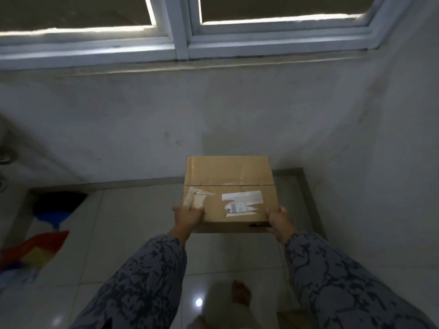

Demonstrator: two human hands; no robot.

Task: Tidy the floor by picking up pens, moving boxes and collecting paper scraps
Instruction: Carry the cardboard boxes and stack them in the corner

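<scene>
A brown cardboard box [228, 179] with torn white labels and a barcode sticker is held out in front of me above the tiled floor, near the corner of the room. My left hand [187, 216] grips its near left corner, thumb on top. My right hand [279, 220] grips its near right corner. Both arms wear patterned grey sleeves. No pens or paper scraps are in view.
A white wall with a window [183, 39] rises just beyond the box. A colourful cloth [40, 245] lies on the glossy tiles [133, 214] at the left. My bare foot [241, 294] stands below the box.
</scene>
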